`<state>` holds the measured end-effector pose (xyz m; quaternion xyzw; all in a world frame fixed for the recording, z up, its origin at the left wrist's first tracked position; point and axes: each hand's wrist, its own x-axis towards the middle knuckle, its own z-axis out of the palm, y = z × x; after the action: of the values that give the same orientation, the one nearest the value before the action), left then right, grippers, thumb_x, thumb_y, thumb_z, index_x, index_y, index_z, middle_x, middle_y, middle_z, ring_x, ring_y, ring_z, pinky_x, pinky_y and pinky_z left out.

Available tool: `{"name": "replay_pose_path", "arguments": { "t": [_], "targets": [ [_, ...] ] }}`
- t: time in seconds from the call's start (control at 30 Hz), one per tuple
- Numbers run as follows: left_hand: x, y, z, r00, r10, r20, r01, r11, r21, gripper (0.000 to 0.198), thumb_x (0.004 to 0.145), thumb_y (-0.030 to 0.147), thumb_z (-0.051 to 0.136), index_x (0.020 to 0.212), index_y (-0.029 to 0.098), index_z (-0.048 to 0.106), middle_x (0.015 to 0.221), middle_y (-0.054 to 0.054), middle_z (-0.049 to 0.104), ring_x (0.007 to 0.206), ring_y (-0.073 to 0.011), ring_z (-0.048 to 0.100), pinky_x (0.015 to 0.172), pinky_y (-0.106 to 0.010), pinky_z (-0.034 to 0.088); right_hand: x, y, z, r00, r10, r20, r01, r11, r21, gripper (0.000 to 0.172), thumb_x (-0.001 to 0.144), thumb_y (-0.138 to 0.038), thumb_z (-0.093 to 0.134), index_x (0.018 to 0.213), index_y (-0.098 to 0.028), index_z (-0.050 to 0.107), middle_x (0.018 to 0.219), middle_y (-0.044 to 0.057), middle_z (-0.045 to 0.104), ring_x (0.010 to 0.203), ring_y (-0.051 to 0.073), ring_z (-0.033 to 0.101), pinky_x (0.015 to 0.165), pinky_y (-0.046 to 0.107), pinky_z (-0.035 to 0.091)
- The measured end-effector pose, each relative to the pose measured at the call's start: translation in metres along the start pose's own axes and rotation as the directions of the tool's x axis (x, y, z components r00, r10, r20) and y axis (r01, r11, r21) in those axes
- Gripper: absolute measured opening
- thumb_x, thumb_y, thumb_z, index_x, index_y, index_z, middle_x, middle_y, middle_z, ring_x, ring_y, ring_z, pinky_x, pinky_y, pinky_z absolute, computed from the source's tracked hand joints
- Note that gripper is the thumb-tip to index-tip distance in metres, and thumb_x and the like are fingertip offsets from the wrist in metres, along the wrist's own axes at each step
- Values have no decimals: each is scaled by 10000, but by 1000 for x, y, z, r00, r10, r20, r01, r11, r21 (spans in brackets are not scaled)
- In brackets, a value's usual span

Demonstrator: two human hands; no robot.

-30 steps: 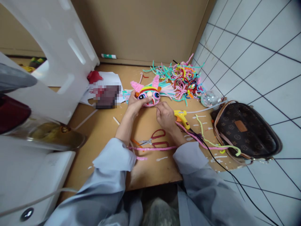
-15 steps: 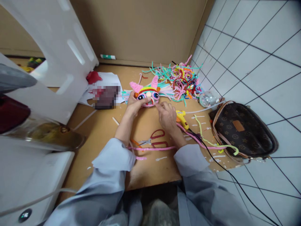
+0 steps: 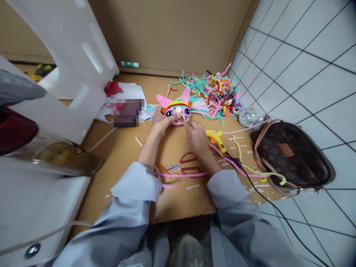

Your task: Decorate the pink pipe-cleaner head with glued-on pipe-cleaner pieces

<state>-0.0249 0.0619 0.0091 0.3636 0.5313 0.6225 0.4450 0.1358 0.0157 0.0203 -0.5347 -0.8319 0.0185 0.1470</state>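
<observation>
A pipe-cleaner animal head with pink ears, big blue eyes and a yellow and red band sits at the middle of the table. My left hand is closed around its left side, the thumb lying across the front by the mouth. My right hand has its fingers pinched together at the lower right edge of the mouth; whatever is between the fingertips is too small to make out. Behind the head lies a bundle of white and turquoise pipe cleaners. Red-handled scissors rest below my hands.
A yellow glue gun lies right of my right hand, its black cord trailing off the table. A tangled pipe-cleaner pile is at the back. A brown handbag stands at right; a white plastic panel rises at left.
The view has shifted slightly, so everything sits a little differently in the frame. My right fingertips stay at the head's mouth, and the left hand keeps its hold.
</observation>
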Motion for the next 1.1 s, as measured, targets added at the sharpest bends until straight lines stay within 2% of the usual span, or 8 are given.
{"name": "replay_pose_path", "arguments": {
  "t": [0.3, 0.53, 0.73, 0.9, 1.1],
  "targets": [
    [1, -1, 0, 1000, -3, -31, 4, 999, 48, 681, 372, 353, 923, 920, 218, 542, 903, 21, 650, 848, -179, 639, 756, -301, 586, 3, 3, 5, 1000, -4, 8, 2, 986, 167, 499, 1012, -121, 345, 1439, -139, 602, 1241, 148, 666, 1063, 246, 549, 939, 355, 429],
    [0, 0, 0, 1000, 4, -19, -3, 999, 49, 684, 374, 367, 911, 925, 220, 533, 896, 16, 636, 856, -186, 630, 747, -306, 573, 1, 0, 1, 998, 48, 45, -52, 994, 92, 487, 1026, -141, 373, 1454, -223, 590, 1267, 119, 653, 1100, 252, 519, 897, 353, 390],
    [0, 0, 0, 1000, 6, -30, -4, 997, 78, 655, 382, 382, 916, 895, 222, 541, 863, 22, 616, 807, -168, 606, 699, -290, 552, 0, 1, 4, 999, 32, -8, -31, 999, 44, 475, 1021, -158, 373, 1415, -235, 626, 1226, 142, 637, 1093, 275, 496, 881, 380, 361],
    [2, -3, -1, 999, 5, -44, -2, 997, 81, 649, 384, 393, 922, 876, 221, 536, 849, 23, 613, 755, -151, 584, 646, -272, 533, -3, -2, 1, 999, 38, -28, -38, 999, -6, 468, 1010, -157, 386, 1384, -259, 649, 1222, 137, 623, 1144, 282, 474, 1003, 443, 321],
    [2, -2, -1, 999, 9, -39, -6, 997, 74, 633, 397, 394, 918, 869, 218, 535, 851, 23, 619, 755, -147, 586, 657, -275, 534, -5, -7, -1, 998, 52, -30, -54, 997, -60, 503, 964, -117, 412, 1397, -251, 631, 1256, 130, 606, 1200, 286, 446, 1152, 553, 193]
  ]
}}
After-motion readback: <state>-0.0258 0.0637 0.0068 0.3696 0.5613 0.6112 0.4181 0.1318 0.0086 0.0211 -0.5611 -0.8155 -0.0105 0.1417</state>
